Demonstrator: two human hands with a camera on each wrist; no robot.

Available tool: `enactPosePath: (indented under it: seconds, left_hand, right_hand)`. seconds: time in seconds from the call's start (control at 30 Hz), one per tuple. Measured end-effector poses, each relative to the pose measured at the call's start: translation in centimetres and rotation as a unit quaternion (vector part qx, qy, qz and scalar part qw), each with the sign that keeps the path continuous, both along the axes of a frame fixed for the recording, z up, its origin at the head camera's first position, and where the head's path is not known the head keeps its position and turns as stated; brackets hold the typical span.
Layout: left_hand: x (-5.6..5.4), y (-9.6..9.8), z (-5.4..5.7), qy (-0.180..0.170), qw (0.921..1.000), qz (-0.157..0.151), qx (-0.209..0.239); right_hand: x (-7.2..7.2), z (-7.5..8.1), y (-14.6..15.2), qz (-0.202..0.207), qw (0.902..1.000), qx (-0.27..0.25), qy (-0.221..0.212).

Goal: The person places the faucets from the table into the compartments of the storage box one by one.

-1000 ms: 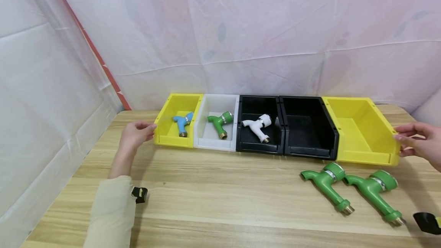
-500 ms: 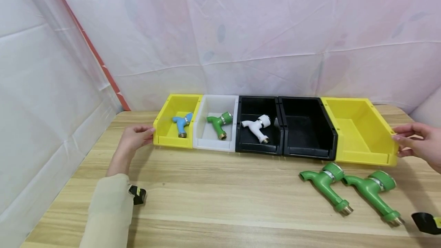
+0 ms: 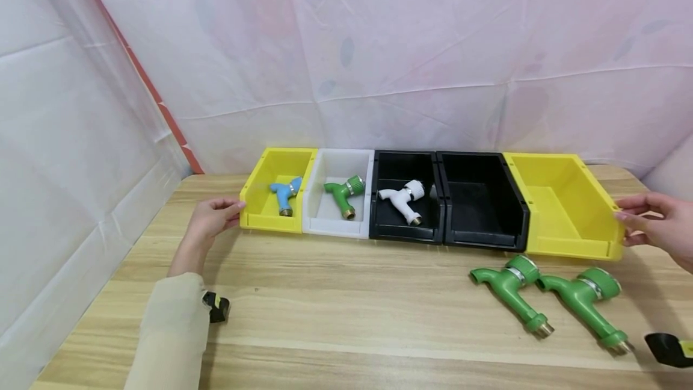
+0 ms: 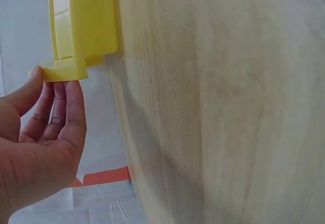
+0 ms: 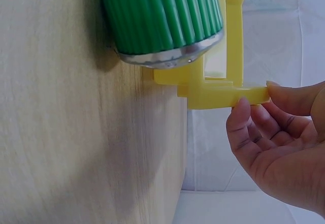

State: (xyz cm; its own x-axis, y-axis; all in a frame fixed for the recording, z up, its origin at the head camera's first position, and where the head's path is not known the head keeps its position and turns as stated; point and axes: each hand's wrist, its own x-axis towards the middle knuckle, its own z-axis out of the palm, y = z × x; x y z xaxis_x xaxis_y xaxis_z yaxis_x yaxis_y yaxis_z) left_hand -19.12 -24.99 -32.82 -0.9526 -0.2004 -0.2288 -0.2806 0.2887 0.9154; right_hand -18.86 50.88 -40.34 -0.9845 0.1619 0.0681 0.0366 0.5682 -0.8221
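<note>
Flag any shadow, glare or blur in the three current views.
Head: soft light, dark interior in the rightmost black bin; left wrist: broad soft shadow on the table, wood grain soft, left yellow bin crisper-edged; right wrist: green tap looms close, cropped at the top and blocking part of the right yellow bin, small glints on its metal rim.

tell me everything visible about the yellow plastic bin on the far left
The glossy yellow plastic-looking bin has an open top, a tall back, and sides dropping to a low front wall. It sits upright on the wood-grain table at the row's left end, its right side against a whitish plastic bin. A blue tap with a brass-coloured end lies inside. The left hand pinches its front left edge.
</note>
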Motion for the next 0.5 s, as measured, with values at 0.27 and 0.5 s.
enactPosePath:
  seconds: [0.27,0.5]
  left_hand:
    - [0.07,0.05,0.04,-0.005,0.9999,0.013,0.003]
    - [0.13,0.28,0.0,-0.011,0.9998,0.017,-0.005]
  right_hand:
    - [-0.08,0.03,0.0,0.006,0.9995,-0.028,0.011]
    - [-0.11,-0.31,0.31,0.008,0.9986,-0.05,0.018]
